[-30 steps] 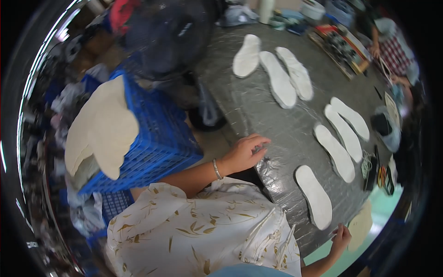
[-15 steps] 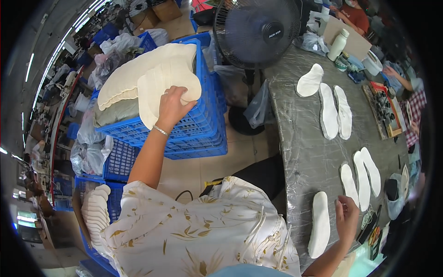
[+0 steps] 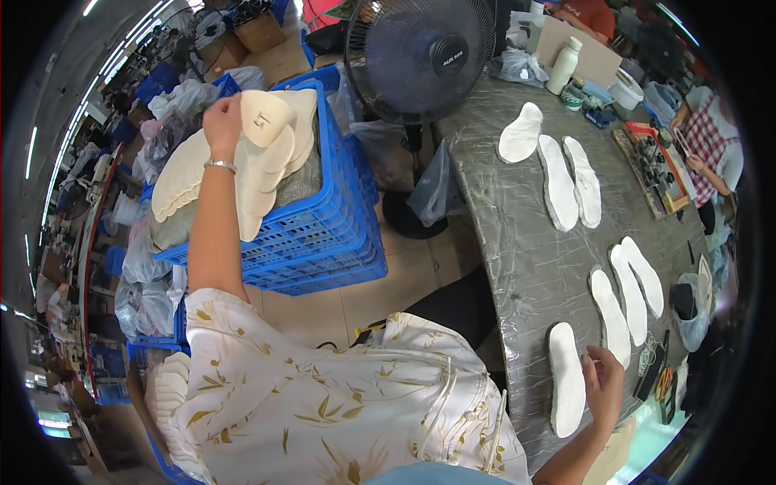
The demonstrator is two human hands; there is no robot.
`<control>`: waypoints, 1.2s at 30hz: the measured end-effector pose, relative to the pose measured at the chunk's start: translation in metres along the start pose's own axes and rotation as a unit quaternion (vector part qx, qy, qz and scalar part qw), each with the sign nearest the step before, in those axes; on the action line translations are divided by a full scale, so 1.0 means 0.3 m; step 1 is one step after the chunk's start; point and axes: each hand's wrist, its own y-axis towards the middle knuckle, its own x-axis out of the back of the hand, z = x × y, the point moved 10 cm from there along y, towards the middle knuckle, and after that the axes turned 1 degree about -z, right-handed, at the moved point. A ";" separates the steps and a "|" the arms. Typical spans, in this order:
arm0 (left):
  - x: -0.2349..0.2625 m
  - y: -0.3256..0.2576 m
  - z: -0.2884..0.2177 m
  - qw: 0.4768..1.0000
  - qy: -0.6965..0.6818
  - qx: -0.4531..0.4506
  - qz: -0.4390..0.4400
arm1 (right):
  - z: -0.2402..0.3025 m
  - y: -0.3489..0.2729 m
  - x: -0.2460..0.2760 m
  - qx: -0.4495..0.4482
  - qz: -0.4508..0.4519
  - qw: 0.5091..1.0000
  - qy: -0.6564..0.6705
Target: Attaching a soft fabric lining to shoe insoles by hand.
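My left hand (image 3: pixel 222 128) is closed on the edge of a cream insole (image 3: pixel 265 117), lifted off the pile so that a dark mark on its face shows. Below it, more cream insoles (image 3: pixel 182 174) lie overlapped in rows on a grey-covered blue crate (image 3: pixel 311 230). At the right, my right hand (image 3: pixel 602 386) rests over the table with its fingers loosely bent and nothing between them. It is just right of a white insole stack (image 3: pixel 567 388) and close to the lower end of another white insole (image 3: pixel 610 315).
Several more white insoles (image 3: pixel 558 182) lie on the grey covered table (image 3: pixel 517 259). A black fan (image 3: pixel 420 61) stands between crate and table. Farther back are a pale bottle (image 3: pixel 564 66) and a tool board (image 3: pixel 655 174); a co-worker in a checked garment (image 3: pixel 715 133) is beyond.
My left hand has moved left and away from me, lifting and turning the insole. The view has shifted slightly. My right hand stays beside the white stack.
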 end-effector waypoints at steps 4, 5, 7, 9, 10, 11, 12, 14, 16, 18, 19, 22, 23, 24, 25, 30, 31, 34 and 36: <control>-0.042 0.048 -0.078 0.996 -0.075 0.031 0.038 | 0.057 0.020 -0.050 0.031 0.014 0.999 -0.008; -0.077 0.038 -0.103 0.988 -0.121 0.008 0.100 | 0.078 0.033 -0.059 0.032 0.013 0.999 -0.008; -0.124 -0.021 -0.149 0.969 -0.146 0.010 0.197 | 0.166 0.067 -0.115 0.055 0.046 0.996 -0.053; -0.098 -0.131 -0.350 0.950 -0.138 -0.069 0.271 | 0.272 0.102 -0.145 0.074 0.061 0.993 -0.071; -0.058 -0.167 -0.381 0.950 -0.139 -0.069 0.271 | 0.324 0.123 -0.169 0.106 0.064 0.990 -0.070; -0.025 -0.200 -0.398 0.940 -0.191 -0.041 0.278 | 0.375 0.146 -0.197 0.139 0.067 0.986 -0.068; -0.001 -0.236 -0.384 0.931 -0.235 -0.008 0.280 | 0.446 0.178 -0.249 0.183 0.082 0.976 -0.081; -0.010 -0.292 -0.395 0.925 -0.264 -0.004 0.275 | 0.629 0.216 -0.356 0.278 0.102 0.951 -0.092; -0.053 -0.334 -0.403 0.915 -0.291 -0.004 0.281 | 0.833 0.206 -0.498 0.411 0.108 0.903 -0.064; -0.077 -0.349 -0.439 0.917 -0.293 -0.015 0.269 | 1.005 0.161 -0.653 0.528 0.113 0.841 -0.007; -0.076 -0.350 -0.448 0.921 -0.292 -0.027 0.256 | 1.076 0.132 -0.727 0.570 0.123 0.812 0.027; -0.043 -0.316 -0.416 0.935 -0.300 -0.044 0.186 | 1.202 0.136 -0.912 0.570 0.118 0.811 0.053; -0.006 -0.294 -0.400 0.941 -0.305 -0.054 0.132 | 1.211 0.182 -0.944 0.521 0.089 0.846 0.069; 0.002 -0.285 -0.382 0.943 -0.303 -0.051 0.130 | 1.201 0.229 -0.966 0.469 0.060 0.877 0.083; 0.024 -0.270 -0.361 0.942 -0.316 -0.043 0.107 | 1.199 0.243 -1.001 0.470 0.064 0.877 0.082; 0.081 -0.221 -0.297 0.940 -0.339 -0.035 0.035 | 1.176 0.378 -1.124 0.374 0.106 0.893 0.227; 0.074 -0.206 -0.285 0.940 -0.338 -0.032 0.033 | 1.189 0.398 -1.125 0.371 0.093 0.890 0.251; 0.070 -0.139 -0.225 0.952 -0.307 -0.021 -0.003 | 1.177 0.464 -1.193 0.278 0.165 0.910 0.259; 0.127 -0.058 -0.160 0.971 -0.207 -0.066 -0.102 | 1.175 0.468 -1.220 0.234 0.190 0.923 0.240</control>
